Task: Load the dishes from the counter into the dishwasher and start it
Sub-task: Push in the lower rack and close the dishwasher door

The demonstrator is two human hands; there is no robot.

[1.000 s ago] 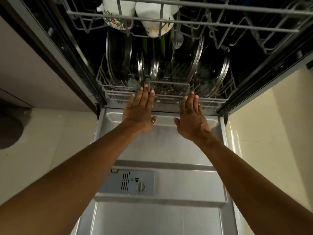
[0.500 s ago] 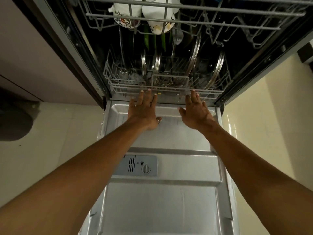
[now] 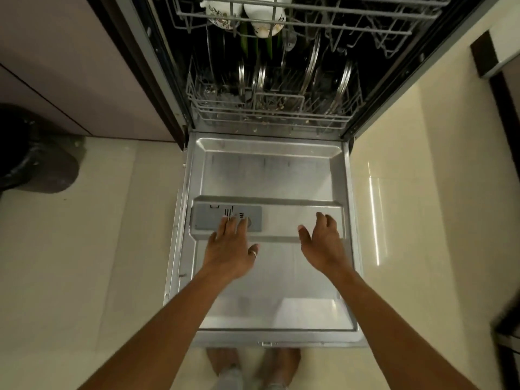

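Should the open door be lifted while the lower rack, holding the plates at the top centre of the frame, perhaps sits not fully in, it could jam, and both the left hand and right hand hover empty mid-frame above it, fingers loosely spread.

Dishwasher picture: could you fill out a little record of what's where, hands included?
Door: dishwasher door, open flat
Lower rack: inside the tub, steel plates standing on edge
Upper rack: white cups
Left hand: open, fingers over the detergent dispenser; contact unclear
Right hand: open, over the door, holding nothing
Floor: dark bin at left
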